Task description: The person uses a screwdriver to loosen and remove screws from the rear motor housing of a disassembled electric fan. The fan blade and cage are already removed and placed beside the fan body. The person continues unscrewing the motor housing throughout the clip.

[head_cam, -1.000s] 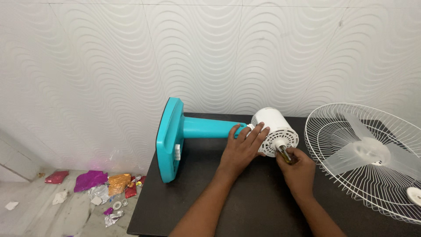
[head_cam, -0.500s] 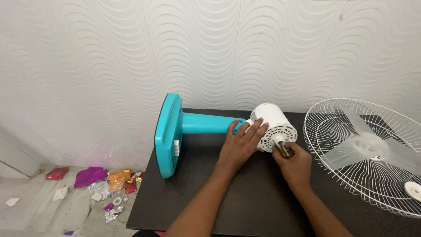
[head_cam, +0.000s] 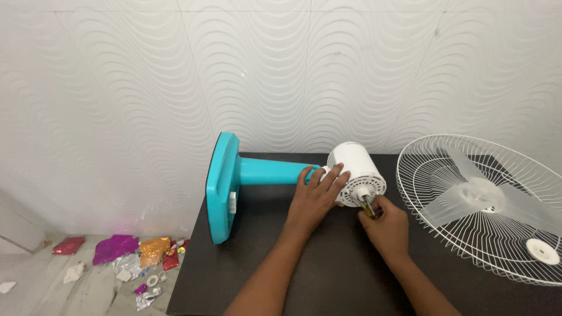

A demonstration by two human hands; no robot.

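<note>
Two hands, one fan body, one tool, one wire guard, one loose cap.

Nearest: the dark table [head_cam: 328, 281], with both forearms coming in from the near edge.

The right hand [head_cam: 386, 228] has its grip pressed together around a screwdriver [head_cam: 369, 209]. The handle looks yellowish, mostly hidden in the fist. The shaft angles up and to the left into the face of the motor housing; the tip is too small to make out.

The left hand [head_cam: 316, 196] lies flat with its grip spread, fingers draped over the near left side of the motor housing [head_cam: 357, 172] where it meets the stem.

The fan body lies on its side on the table, long axis running left to right. The white motor housing is at the right end, its vented round face turned toward the near right. The teal stem [head_cam: 269, 171] runs left to the teal base [head_cam: 221, 187], which stands on edge at the table's left edge.

Right of the hands, close beside the housing: a white wire guard [head_cam: 468, 234] lying flat, with a translucent blade [head_cam: 480, 199] of three lobes inside it. A small white round cap [head_cam: 541, 251] rests on the guard's near right part.

Left and below: foil scraps [head_cam: 126, 251], pink, purple and orange, on the floor [head_cam: 58, 292].

Farthest: a white wall [head_cam: 175, 76] with a wavy relief.
</note>
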